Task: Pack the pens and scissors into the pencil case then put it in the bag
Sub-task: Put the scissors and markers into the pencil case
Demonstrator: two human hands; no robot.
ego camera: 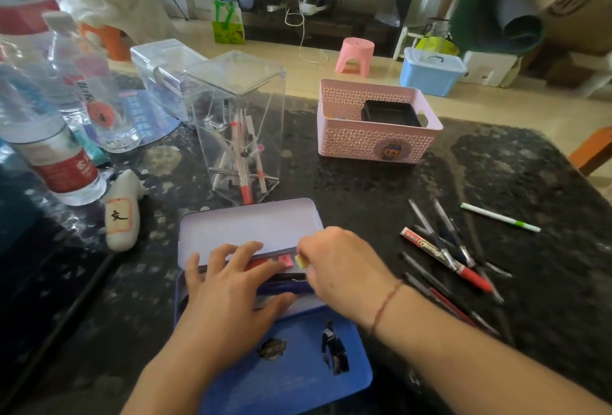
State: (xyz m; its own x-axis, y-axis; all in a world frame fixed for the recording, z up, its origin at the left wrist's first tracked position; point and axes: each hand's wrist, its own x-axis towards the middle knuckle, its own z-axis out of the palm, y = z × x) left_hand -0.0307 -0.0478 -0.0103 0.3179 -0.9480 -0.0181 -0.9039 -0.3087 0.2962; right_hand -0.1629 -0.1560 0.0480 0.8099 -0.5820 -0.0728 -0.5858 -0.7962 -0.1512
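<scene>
Blue metal pencil case (284,358): open on the dark speckled stone surface (364,183), pale lilac inner lid (251,226) raised at the far side; front panel carries a figure sticker and a dark badge, wording unreadable.
Left hand (228,295): fingers spread flat across the case contents, a blue pen among them.
Right hand (341,269): fingers curled at a small yellow piece (300,261) by the case's far edge; grip partly hidden.
Loose pens (457,259): scattered right of the case; one red-tipped with printed barrel, text blurred.
Green-and-white marker (500,217): apart, further right.
Pink perforated plastic basket (377,123): beyond, cartoon sticker on its front.
Clear acrylic box (238,123): holds pens.
Water bottles (49,136): red labels, illegible.
</scene>
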